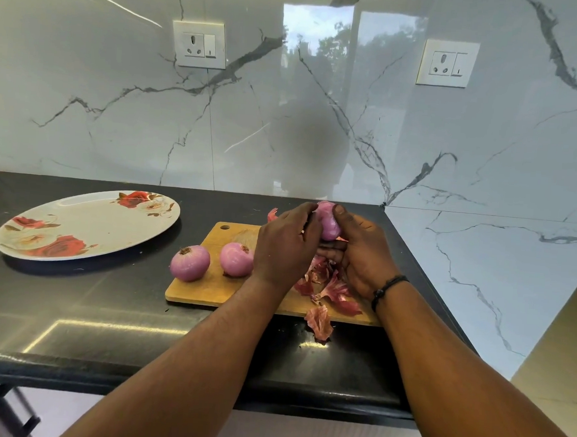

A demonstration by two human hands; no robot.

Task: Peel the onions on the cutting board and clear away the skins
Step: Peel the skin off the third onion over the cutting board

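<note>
Both hands hold one pink onion (328,220) above the back of the wooden cutting board (208,287). My left hand (285,248) grips its left side, and my right hand (362,253) cups it from the right with the thumb on top. Two peeled pink onions rest at the board's left end: one (190,262) overhangs the board's left edge, the other (236,259) sits beside it. A pile of reddish onion skins (330,288) lies on the board under my right hand. One skin (319,322) has dropped on the black counter in front of the board.
A white oval plate (87,223) with red roses sits on the black counter (72,306) to the left. A marble wall rises behind, and another marble face closes the right side. One skin scrap (272,214) lies behind the board. The counter's front edge is near me.
</note>
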